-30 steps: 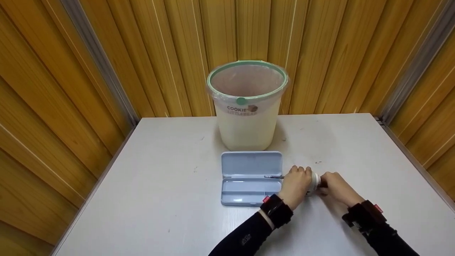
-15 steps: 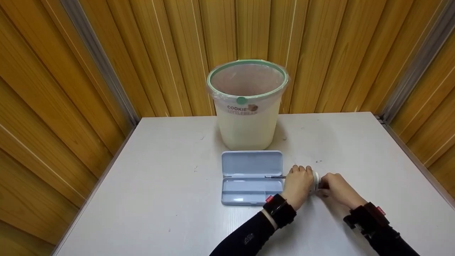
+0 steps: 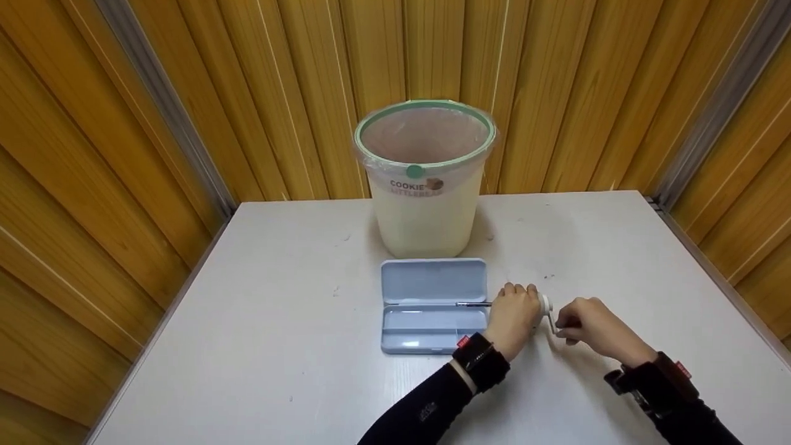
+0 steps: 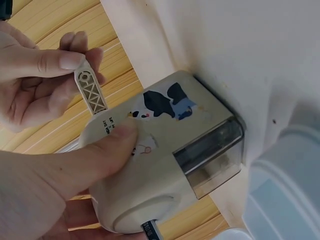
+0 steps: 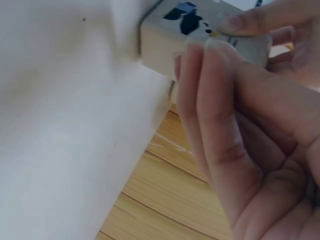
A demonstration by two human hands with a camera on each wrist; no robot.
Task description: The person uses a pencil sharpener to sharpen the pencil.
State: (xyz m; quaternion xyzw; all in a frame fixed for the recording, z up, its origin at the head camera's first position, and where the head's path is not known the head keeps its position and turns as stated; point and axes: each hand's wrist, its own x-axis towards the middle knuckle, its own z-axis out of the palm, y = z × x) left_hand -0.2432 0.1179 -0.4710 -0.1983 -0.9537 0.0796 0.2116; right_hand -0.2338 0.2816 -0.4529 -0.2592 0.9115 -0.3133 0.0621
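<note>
My left hand [image 3: 514,318] grips a cream pencil sharpener [image 4: 165,145] with cartoon pictures and a clear shavings drawer [image 4: 212,167]. The thumb lies across its top. A dark pencil [image 4: 151,230] sticks out of the sharpener's front; in the head view its end reaches over the open pencil case [image 3: 434,281]. On the other side, my right hand [image 3: 598,329] pinches the end of the crank [image 4: 91,93] between thumb and fingers. In the right wrist view, my right fingers hide the crank and part of the sharpener. The pencil's tip is hidden inside.
The light blue pencil case lies with its lid folded back, left of my left hand. Behind it stands a cream bin [image 3: 426,216] with a green rim and a clear liner. Wood-patterned panels [image 3: 309,93] enclose the white table [image 3: 278,296].
My right hand has moved slightly right, and the crank now shows between it and the sharpener. My left hand stays on the sharpener. The whole head view has shifted a little.
</note>
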